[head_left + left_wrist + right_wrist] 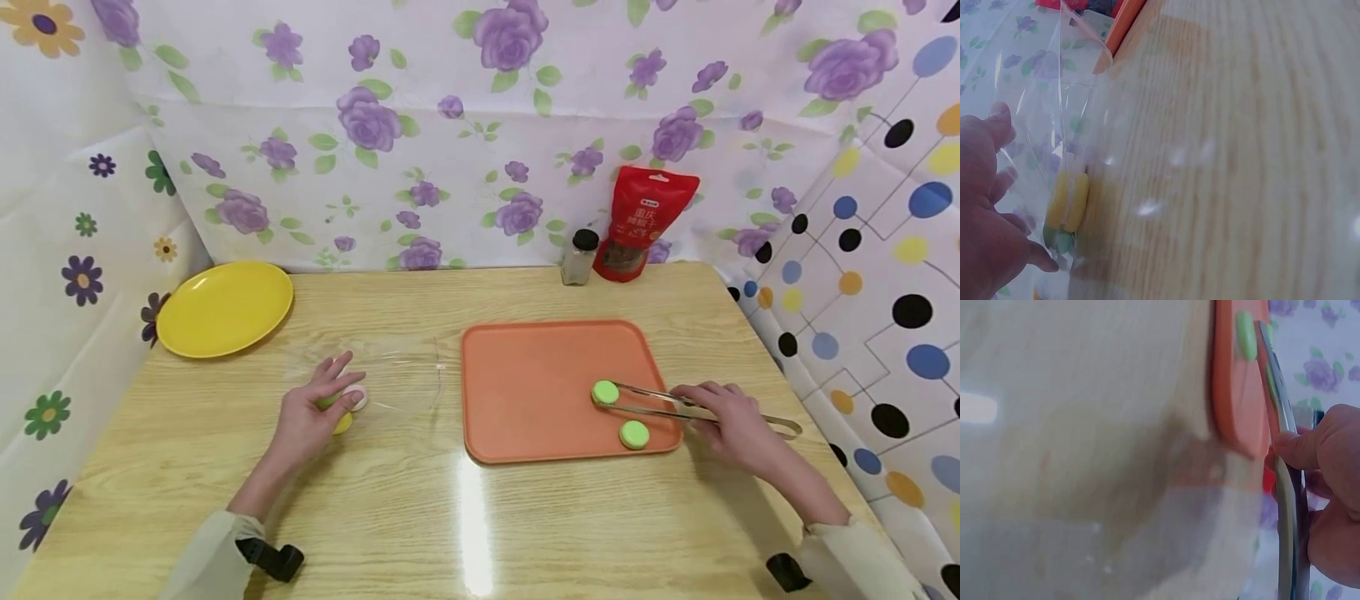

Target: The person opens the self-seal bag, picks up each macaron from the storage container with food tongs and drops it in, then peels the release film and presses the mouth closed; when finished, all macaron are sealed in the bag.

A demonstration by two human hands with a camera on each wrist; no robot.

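Observation:
My right hand (731,421) grips metal tongs (697,411), whose tips stand on either side of a green macaron (604,392) on the orange tray (540,452). Nearer the tray's front edge lies another green macaron (633,434). On the left, my left hand (315,408) is at a clear plastic bag (405,379), thumb and fingers spread apart beside it. Inside the bag are a pink macaron (358,397), a yellow macaron (1077,203) and a green one (1063,240), partly hidden by the hand in the head view.
A yellow plate (225,308) stands at the back left of the wooden table (375,517). At the back right are a small jar (578,260) with a black lid and a red pouch (643,221). Patterned cloth walls (450,192) enclose the back and sides.

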